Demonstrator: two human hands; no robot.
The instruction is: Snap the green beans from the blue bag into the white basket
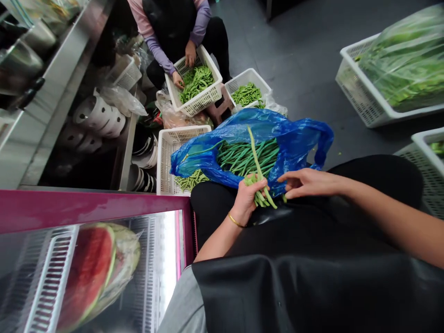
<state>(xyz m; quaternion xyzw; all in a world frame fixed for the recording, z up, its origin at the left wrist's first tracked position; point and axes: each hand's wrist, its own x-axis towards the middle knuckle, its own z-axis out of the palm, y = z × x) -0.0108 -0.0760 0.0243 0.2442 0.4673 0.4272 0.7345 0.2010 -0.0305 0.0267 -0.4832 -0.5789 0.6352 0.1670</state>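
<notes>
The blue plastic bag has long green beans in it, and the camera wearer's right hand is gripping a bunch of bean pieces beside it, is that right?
Not quite: the head view shows the wearer's left hand gripping the bunch of bean pieces. The blue plastic bag does have long green beans in it.

Long beans and a full left hand

The left hand grips a bunch of bean pieces, with one long pale bean slanting up from it. The right hand is just beside, thumb and finger parted. An open blue bag holds the long beans. Beyond it, a co-worker has both hands at a white basket of green beans. At lower left lies a cut watermelon; bagged greens fill a basket at right
</notes>
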